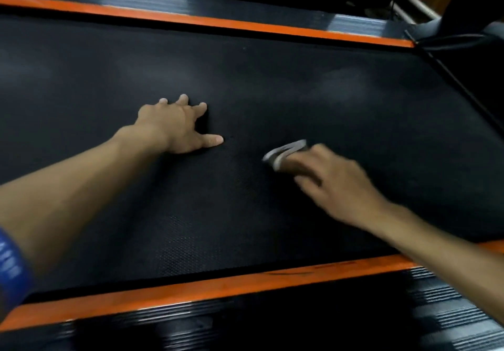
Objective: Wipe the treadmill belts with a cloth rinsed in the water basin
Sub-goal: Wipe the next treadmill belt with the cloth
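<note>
A black textured treadmill belt (272, 83) fills most of the view. My left hand (180, 125) rests on it left of centre, fingers spread and fingertips pressing down. To its right, my right hand (330, 176) holds a small grey-white cloth (286, 151) against the belt; the cloth sticks out past my fingers and the hand is blurred by motion. The water basin is out of view.
Orange side strips run along the belt at the far edge (218, 23) and the near edge (218, 288). Ribbed dark foot rails (450, 304) lie outside them. The treadmill's motor cover and frame (463, 42) stand at the top right.
</note>
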Available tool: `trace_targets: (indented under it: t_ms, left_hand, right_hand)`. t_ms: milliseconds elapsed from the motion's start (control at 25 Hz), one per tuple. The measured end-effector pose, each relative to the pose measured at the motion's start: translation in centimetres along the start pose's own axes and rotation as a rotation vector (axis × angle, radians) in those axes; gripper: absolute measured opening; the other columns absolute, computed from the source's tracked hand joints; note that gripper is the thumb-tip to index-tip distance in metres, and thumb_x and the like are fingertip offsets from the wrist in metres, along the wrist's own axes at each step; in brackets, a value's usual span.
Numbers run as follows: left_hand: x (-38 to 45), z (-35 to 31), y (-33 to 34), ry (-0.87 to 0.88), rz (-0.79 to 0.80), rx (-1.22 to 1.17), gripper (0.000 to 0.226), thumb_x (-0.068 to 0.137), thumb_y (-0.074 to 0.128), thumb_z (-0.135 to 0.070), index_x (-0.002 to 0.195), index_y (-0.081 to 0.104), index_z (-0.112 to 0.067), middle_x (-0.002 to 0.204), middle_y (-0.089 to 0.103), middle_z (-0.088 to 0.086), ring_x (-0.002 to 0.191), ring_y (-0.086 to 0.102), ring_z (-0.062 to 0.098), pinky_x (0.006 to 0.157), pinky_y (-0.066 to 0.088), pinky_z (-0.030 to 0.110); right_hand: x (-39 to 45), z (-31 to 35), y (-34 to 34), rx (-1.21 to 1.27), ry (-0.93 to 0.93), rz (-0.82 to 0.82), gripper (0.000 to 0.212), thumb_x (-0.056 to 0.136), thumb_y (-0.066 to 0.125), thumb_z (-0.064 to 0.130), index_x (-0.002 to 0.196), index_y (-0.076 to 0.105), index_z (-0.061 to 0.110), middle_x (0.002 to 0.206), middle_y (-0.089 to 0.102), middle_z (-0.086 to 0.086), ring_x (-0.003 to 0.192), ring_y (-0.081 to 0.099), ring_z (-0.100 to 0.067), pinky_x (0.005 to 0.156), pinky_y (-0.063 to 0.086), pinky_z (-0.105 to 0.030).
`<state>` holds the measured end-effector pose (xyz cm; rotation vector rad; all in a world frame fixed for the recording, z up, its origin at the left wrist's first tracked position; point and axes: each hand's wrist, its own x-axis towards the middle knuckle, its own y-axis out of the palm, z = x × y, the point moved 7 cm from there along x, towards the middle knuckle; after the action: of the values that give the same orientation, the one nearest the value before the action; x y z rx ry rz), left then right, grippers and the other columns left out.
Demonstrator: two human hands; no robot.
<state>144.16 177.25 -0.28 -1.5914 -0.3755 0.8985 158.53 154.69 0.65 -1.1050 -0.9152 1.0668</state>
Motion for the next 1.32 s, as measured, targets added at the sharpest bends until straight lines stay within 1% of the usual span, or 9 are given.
trace_targets:
  t_ms: [120,240,360,560,680,840,1040,1160,1320]
  left_hand:
    - [-1.6,1.0,-0.2,0.100,-0.064,-0.195,0.069,0.089,0.054,-0.059,0.150,0.030,-0.036,0.161,0.021,-0.003,0.144,0.028,0.027,0.112,0.029,0.043]
    - [-3.2,2.4,1.1,0.214,-0.098,-0.266,0.058,0.094,0.055,-0.046,0.148,0.036,-0.036,0.161,0.020,-0.004,0.146,0.025,0.020,0.117,0.024,0.039]
    - [-4.0,3.2,1.9,0.234,-0.124,-0.297,0.057,0.094,0.055,-0.045,0.147,0.037,-0.036,0.161,0.021,-0.003,0.148,0.020,0.017,0.118,0.024,0.041]
    - [-4.6,3.6,1.8,0.207,-0.124,-0.281,0.058,0.091,0.059,-0.048,0.145,0.040,-0.037,0.159,0.026,-0.003,0.145,0.025,0.021,0.115,0.029,0.048]
    - [-5.1,4.2,2.2,0.187,-0.143,-0.308,0.057,0.091,0.055,-0.052,0.144,0.039,-0.041,0.159,0.025,-0.006,0.145,0.024,0.020,0.114,0.032,0.049]
    - [-5.5,3.9,2.4,0.182,-0.192,-0.302,0.055,0.091,0.052,-0.053,0.144,0.040,-0.042,0.159,0.026,-0.008,0.144,0.026,0.020,0.114,0.031,0.047]
    - [-5.5,4.0,2.3,0.196,-0.210,-0.271,0.055,0.091,0.050,-0.055,0.144,0.039,-0.043,0.159,0.027,-0.008,0.144,0.027,0.021,0.113,0.027,0.044]
    - [-5.4,4.1,2.3,0.202,-0.175,-0.239,0.056,0.092,0.048,-0.055,0.145,0.035,-0.045,0.160,0.023,-0.010,0.144,0.026,0.019,0.112,0.029,0.042]
    - [-5.3,4.1,2.2,0.244,-0.099,-0.192,0.054,0.096,0.045,-0.049,0.148,0.029,-0.045,0.161,0.017,-0.013,0.147,0.021,0.016,0.115,0.027,0.041]
  right_hand:
    - [-0.5,11.3,2.9,0.090,-0.372,0.153,0.044,0.092,0.060,0.034,0.134,0.049,0.035,0.115,0.050,0.002,0.098,0.060,-0.024,0.079,0.053,-0.043]
    - [-1.0,12.6,2.9,0.077,-0.533,0.219,0.047,0.092,0.059,0.034,0.138,0.047,0.037,0.112,0.048,0.005,0.097,0.056,-0.019,0.078,0.053,-0.039]
    - [-1.8,6.3,1.5,0.016,-0.491,0.201,0.046,0.090,0.056,0.039,0.133,0.046,0.047,0.107,0.045,0.013,0.090,0.051,-0.007,0.077,0.047,-0.027]
    - [-0.7,-3.1,-1.9,0.055,-0.144,0.075,0.043,0.089,0.058,0.039,0.130,0.048,0.050,0.097,0.046,0.016,0.077,0.054,-0.005,0.072,0.053,-0.041]
    - [-1.3,2.6,0.4,0.031,-0.292,0.133,0.039,0.091,0.050,0.044,0.130,0.050,0.044,0.101,0.045,0.013,0.080,0.052,-0.008,0.074,0.049,-0.032]
    - [-2.2,12.0,3.0,0.108,-0.516,0.163,0.043,0.090,0.048,0.043,0.132,0.051,0.036,0.106,0.047,0.006,0.090,0.055,-0.015,0.077,0.052,-0.035]
    - [-1.3,14.1,3.4,0.085,-0.703,0.258,0.043,0.090,0.050,0.040,0.134,0.048,0.041,0.108,0.044,0.007,0.091,0.052,-0.014,0.075,0.052,-0.035]
    - [4.5,9.6,2.3,0.042,-0.519,0.137,0.041,0.089,0.059,0.037,0.128,0.048,0.043,0.100,0.044,0.007,0.088,0.054,-0.017,0.075,0.051,-0.039]
    - [12.8,-1.9,-0.3,-0.057,0.134,-0.146,0.033,0.094,0.055,0.036,0.127,0.056,0.039,0.100,0.047,0.000,0.095,0.060,-0.033,0.078,0.046,-0.040]
